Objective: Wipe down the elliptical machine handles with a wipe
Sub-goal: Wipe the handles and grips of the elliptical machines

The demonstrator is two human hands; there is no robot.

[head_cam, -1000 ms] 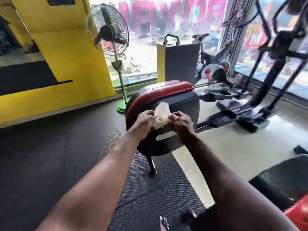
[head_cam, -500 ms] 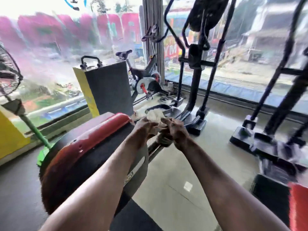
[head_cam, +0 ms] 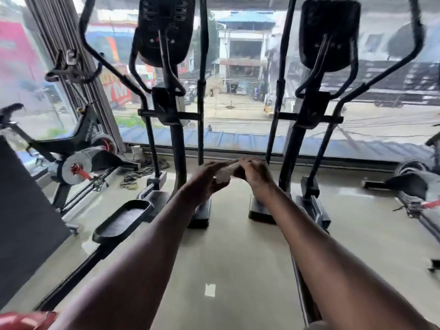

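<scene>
Both my hands are stretched out together in front of me, holding a white wipe between them. My left hand pinches its left side and my right hand grips its right side; most of the wipe is hidden by the fingers and blurred. Two black elliptical machines face the window. The left elliptical has a curved handle rising to the upper left. The right elliptical has its handle sweeping up to the right. My hands hang in the gap between the two machines, touching neither.
A foot pedal of the left elliptical juts toward me. A spin bike stands at the left by the window, with cables on the floor. Another machine sits at the right. A red cover shows bottom left.
My view has swung right from the red-topped machine and the fan to the two ellipticals at the window. My hands stayed together on the wipe throughout.
</scene>
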